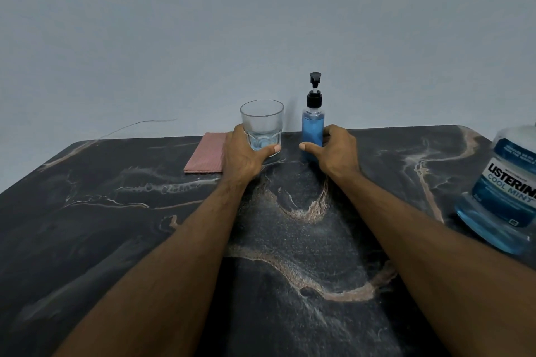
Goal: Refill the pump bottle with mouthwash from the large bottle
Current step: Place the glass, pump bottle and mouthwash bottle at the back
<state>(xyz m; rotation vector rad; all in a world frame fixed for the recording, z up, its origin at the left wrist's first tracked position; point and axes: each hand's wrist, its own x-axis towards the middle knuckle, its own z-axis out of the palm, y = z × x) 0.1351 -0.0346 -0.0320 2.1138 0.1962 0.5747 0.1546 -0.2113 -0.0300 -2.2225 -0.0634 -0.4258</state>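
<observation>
At the far edge of the dark tabletop (145,226), the left hand (246,153) wraps its fingers round a clear glass (262,122) with a little liquid at the bottom. The right hand (338,151) grips the pump bottle (312,122), full of blue mouthwash. The large bottle (504,191), part blue, stands at the right. A pink cloth (207,153) lies left of the glass. The wall (261,23) behind is pale.

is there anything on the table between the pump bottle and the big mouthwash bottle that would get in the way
Nothing visible does. The right hand already holds the pump bottle, and the stretch of table between it and the large bottle at the right edge is bare. The glass, held by the left hand, and the pink cloth sit on the other side.
</observation>
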